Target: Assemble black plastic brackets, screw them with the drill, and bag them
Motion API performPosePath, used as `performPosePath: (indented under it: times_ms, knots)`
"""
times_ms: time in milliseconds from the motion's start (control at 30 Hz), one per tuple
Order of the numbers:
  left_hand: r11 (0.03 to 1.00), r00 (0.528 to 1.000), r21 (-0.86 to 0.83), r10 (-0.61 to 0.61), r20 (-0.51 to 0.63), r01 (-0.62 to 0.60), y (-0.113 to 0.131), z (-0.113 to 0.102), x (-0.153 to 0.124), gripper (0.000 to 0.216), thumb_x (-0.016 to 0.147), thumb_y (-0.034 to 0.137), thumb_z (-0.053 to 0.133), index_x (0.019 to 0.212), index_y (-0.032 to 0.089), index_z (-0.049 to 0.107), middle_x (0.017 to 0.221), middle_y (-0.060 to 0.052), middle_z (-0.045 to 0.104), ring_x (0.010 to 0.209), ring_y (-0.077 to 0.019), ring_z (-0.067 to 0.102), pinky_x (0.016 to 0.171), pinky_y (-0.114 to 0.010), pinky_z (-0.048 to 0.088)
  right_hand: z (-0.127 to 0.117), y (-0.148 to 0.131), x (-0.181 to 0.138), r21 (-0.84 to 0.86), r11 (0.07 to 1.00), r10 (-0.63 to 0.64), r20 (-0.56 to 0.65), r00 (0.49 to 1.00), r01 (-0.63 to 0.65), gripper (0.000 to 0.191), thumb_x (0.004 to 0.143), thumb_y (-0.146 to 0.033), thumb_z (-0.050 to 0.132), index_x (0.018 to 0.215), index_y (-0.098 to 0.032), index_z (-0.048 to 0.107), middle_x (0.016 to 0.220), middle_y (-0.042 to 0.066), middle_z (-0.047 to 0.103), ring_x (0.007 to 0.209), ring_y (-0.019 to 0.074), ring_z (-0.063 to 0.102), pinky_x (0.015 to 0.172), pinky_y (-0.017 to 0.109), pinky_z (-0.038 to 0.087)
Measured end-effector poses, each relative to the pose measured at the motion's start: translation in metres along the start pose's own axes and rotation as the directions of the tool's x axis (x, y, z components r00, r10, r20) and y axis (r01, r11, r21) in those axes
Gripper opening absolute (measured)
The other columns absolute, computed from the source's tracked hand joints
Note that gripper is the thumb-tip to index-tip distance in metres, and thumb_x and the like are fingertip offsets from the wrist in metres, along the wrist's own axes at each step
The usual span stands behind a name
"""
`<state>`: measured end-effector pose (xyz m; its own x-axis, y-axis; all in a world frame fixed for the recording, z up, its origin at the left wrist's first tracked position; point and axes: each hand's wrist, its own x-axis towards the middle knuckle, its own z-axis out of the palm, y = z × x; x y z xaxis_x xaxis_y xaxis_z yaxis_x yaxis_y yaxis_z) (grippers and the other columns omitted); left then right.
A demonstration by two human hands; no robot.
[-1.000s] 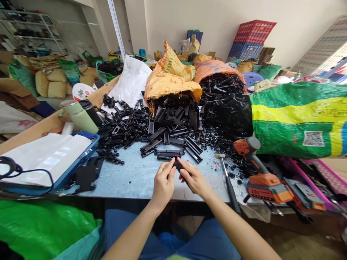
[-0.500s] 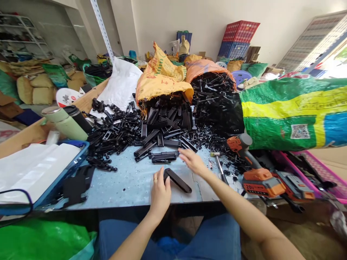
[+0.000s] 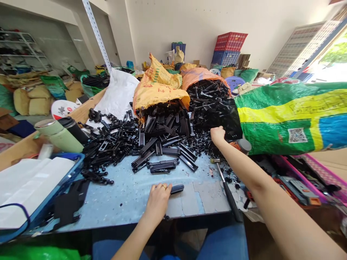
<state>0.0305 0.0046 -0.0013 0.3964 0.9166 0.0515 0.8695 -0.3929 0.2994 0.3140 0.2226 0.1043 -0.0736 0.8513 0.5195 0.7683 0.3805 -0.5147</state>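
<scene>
My left hand (image 3: 159,199) is closed around a long black plastic arm (image 3: 177,188) near the table's front edge. One end of the piece sticks out to the right, and my fingers cover most of the rest. My right hand (image 3: 217,135) reaches out over the heap of small screws (image 3: 202,142), beside the black parts spilling from the orange sack (image 3: 203,74). Its fingers are curled, and what they grip, if anything, is hidden. Below that hand lies a hammer (image 3: 227,189), its black handle toward me. My right forearm covers most of the cordless drill (image 3: 244,145).
Black arms (image 3: 162,165) and jointed black pieces (image 3: 108,139) lie heaped before a yellow sack (image 3: 159,90). Leftward are a blue tray (image 3: 78,162) with white sheets and a green bottle (image 3: 58,135). A green sack (image 3: 271,122) and a pink basket (image 3: 325,177) are at right.
My right hand has gone from the middle of the table forward and right to the screws, its fingers now curled. My left hand has closed over the black arm, which has turned.
</scene>
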Motion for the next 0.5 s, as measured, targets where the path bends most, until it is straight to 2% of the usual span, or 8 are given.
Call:
performPosePath:
  times_ms: [67,133,167,233,300,333,400,500]
  knots:
    - [0.988,0.997,-0.147,-0.062,-0.045,0.054,0.001,0.001,-0.001,0.034,0.083,0.016,0.044,0.114,0.020,0.058,0.097,-0.011,0.062,0.094,-0.0284,0.055,0.083,-0.047,0.041,-0.001,-0.016,-0.010,-0.043,0.999,-0.014,-0.003,1.000,0.014,0.030,0.096,-0.023,0.033,0.101,-0.006,0.057,0.105,0.013,0.056,0.102,0.0194,0.051,0.082,0.039,0.043]
    - [0.898,0.979,-0.424,-0.174,-0.101,0.116,0.003,-0.002,0.002,0.037,0.083,0.028,0.048,0.119,0.021,0.053,0.105,-0.011,0.059,0.100,-0.0280,0.054,0.087,-0.047,0.041,-0.001,-0.042,-0.032,-0.070,0.996,-0.053,0.016,0.998,0.054,0.033,0.095,-0.022,0.031,0.088,-0.007,0.060,0.097,0.014,0.058,0.106,0.0209,0.046,0.085,0.037,0.040]
    - [0.789,0.960,-0.599,-0.256,-0.112,0.141,0.003,-0.006,0.006,0.041,0.084,0.034,0.048,0.123,0.021,0.049,0.110,-0.012,0.057,0.100,-0.0268,0.055,0.087,-0.046,0.042,-0.001,-0.059,-0.049,-0.068,0.994,-0.083,0.029,0.996,0.085,0.030,0.093,-0.024,0.036,0.084,-0.010,0.060,0.095,0.013,0.059,0.105,0.0205,0.046,0.086,0.035,0.039]
    - [0.422,0.911,-0.897,-0.409,-0.060,0.130,0.001,-0.017,0.014,0.047,0.087,0.045,0.041,0.128,0.023,0.041,0.115,-0.011,0.054,0.095,-0.0232,0.059,0.082,-0.043,0.047,-0.001,-0.093,-0.087,-0.019,0.989,-0.148,0.065,0.987,0.149,0.018,0.089,-0.026,0.046,0.083,-0.016,0.061,0.091,0.007,0.061,0.096,0.0166,0.050,0.086,0.031,0.040]
    - [0.030,0.879,-0.998,-0.475,0.038,0.059,-0.001,-0.029,0.021,0.046,0.087,0.049,0.037,0.125,0.023,0.041,0.110,-0.010,0.057,0.085,-0.0198,0.063,0.074,-0.039,0.051,0.000,-0.121,-0.127,0.127,0.974,-0.200,0.092,0.975,0.188,0.014,0.088,-0.026,0.049,0.084,-0.019,0.060,0.088,0.004,0.063,0.088,0.0151,0.054,0.081,0.028,0.043]
    - [-0.097,0.868,-0.995,-0.491,0.068,0.022,0.000,-0.034,0.022,0.043,0.085,0.048,0.041,0.120,0.022,0.044,0.104,-0.008,0.059,0.079,-0.0183,0.064,0.071,-0.037,0.051,0.001,-0.131,-0.143,0.183,0.963,-0.221,0.121,0.968,0.197,0.014,0.089,-0.026,0.048,0.085,-0.020,0.060,0.087,0.004,0.063,0.085,0.0151,0.056,0.079,0.028,0.044]
    - [-0.184,0.838,-0.983,-0.541,0.074,-0.031,0.005,-0.039,0.023,0.035,0.080,0.041,0.052,0.108,0.021,0.049,0.090,-0.003,0.059,0.068,-0.0145,0.062,0.064,-0.032,0.052,0.001,-0.141,-0.167,0.193,0.959,-0.252,0.249,0.935,0.207,0.018,0.088,-0.032,0.049,0.093,-0.020,0.061,0.089,0.006,0.064,0.087,0.0179,0.057,0.079,0.032,0.044]
    - [-0.054,0.832,-0.997,-0.555,-0.018,-0.057,0.019,-0.033,0.017,0.031,0.077,0.035,0.057,0.103,0.020,0.048,0.089,-0.001,0.057,0.066,-0.0121,0.060,0.062,-0.028,0.051,0.000,-0.135,-0.179,0.059,0.981,-0.187,0.539,0.821,0.184,0.037,0.088,-0.046,0.047,0.113,-0.021,0.056,0.092,0.008,0.066,0.087,0.0215,0.059,0.076,0.032,0.043]
